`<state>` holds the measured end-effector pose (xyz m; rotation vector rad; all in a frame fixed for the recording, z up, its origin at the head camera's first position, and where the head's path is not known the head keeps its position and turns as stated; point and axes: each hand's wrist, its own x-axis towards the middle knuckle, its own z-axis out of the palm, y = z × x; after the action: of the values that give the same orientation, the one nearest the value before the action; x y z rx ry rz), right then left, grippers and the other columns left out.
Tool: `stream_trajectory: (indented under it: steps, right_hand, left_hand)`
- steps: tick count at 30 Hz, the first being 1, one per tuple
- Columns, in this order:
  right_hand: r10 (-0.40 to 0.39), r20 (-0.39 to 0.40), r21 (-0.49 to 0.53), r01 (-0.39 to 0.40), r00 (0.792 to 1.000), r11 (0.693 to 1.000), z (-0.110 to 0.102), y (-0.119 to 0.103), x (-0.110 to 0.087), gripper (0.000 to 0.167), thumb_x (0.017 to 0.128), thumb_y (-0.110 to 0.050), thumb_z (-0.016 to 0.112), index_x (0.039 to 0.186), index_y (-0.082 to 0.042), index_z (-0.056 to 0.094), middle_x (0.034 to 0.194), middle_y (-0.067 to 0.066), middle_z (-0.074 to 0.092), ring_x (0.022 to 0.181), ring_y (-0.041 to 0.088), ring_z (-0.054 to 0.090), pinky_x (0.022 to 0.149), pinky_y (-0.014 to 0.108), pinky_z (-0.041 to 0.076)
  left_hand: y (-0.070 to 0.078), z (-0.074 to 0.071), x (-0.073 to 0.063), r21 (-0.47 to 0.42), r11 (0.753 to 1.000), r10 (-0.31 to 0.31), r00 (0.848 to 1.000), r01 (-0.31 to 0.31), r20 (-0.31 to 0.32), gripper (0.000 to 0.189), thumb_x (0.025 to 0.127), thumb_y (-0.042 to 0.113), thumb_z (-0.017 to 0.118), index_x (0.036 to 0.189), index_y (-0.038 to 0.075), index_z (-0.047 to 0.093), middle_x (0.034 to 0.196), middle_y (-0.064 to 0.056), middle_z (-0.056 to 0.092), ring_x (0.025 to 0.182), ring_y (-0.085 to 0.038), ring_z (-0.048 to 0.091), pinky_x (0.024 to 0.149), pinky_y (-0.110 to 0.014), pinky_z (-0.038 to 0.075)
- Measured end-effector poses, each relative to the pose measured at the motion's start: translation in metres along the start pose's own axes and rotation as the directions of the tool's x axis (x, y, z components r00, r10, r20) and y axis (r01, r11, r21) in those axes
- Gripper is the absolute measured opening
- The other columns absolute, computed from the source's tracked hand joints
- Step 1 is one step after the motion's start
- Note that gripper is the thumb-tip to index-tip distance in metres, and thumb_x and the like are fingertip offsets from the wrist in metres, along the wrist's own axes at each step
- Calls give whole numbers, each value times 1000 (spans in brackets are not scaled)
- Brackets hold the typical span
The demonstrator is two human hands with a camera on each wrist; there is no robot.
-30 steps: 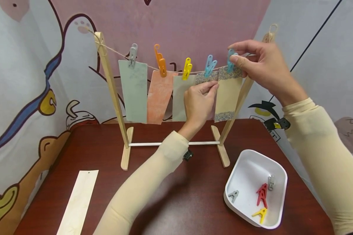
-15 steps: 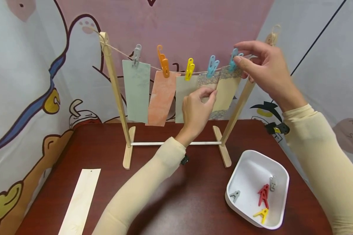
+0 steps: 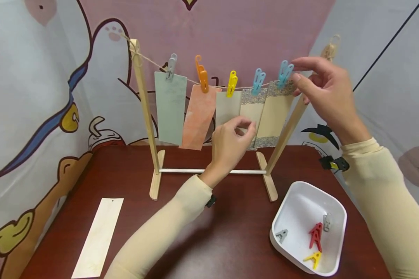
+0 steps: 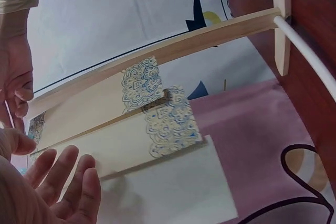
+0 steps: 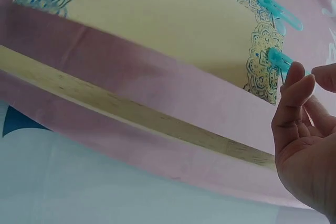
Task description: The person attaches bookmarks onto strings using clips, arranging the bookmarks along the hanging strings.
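Observation:
Cards hang in a row from a string, each under a clothespin. At the right end a light-blue clothespin (image 3: 284,74) grips a cream card (image 3: 273,116) with patterned bands. My right hand (image 3: 329,91) is just right of that clothespin, thumb and fingers apart and holding nothing; the right wrist view shows the fingertips close by the blue clothespin (image 5: 281,60). A second blue clothespin (image 3: 258,81) holds a similar card (image 3: 252,110), partly hidden by my left hand (image 3: 232,145). The left fingers are loosely bent in front of it, with nothing between them.
A wooden stand (image 3: 144,104) carries the string, joined low by a white rod (image 3: 181,170). Farther left hang a green card (image 3: 170,112), an orange card (image 3: 199,118) and a pale card (image 3: 227,106). A white bin (image 3: 296,217) holds several clothespins; a wooden strip (image 3: 99,236) lies left.
My right hand has let go of the end blue clothespin and moved slightly right. The left hand has let go of the card and drawn down from it. The view has shifted slightly.

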<state>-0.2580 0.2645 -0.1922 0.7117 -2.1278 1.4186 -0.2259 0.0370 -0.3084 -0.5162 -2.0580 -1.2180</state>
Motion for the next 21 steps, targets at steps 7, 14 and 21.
stream_trajectory:
  steps: [7, 14, 21]
  right_hand:
    - [-95, -49, 55, 98, 994, 994, -4, 8, -15, 30, 106, -6, 69, 134, 0, 75, 103, 15, 73, 70, 20, 63, 62, 23, 49]
    - [-159, -94, 242, 178, 983, 954, -1, 20, -30, 24, 103, 0, 70, 123, 12, 74, 118, 24, 70, 77, 21, 64, 57, 20, 48]
    - [-88, -93, 290, 112, 992, 950, -5, 34, -50, 25, 102, 4, 69, 122, 17, 71, 103, 19, 72, 71, 19, 60, 58, 20, 48]
  left_hand:
    - [-10, -12, -18, -6, 1000, -23, 999, 24, 32, 16, 100, 24, 73, 105, 12, 83, 95, 3, 81, 81, -14, 73, 70, -29, 53]
    - [-20, -33, -38, 51, 993, -108, 987, 103, 123, 16, 100, 26, 73, 106, 14, 82, 104, 2, 80, 95, -21, 72, 81, -41, 55]
    - [-31, -47, -53, 152, 973, -203, 963, 176, 180, 18, 98, 28, 74, 109, 15, 81, 110, 1, 79, 98, -19, 69, 83, -45, 55]
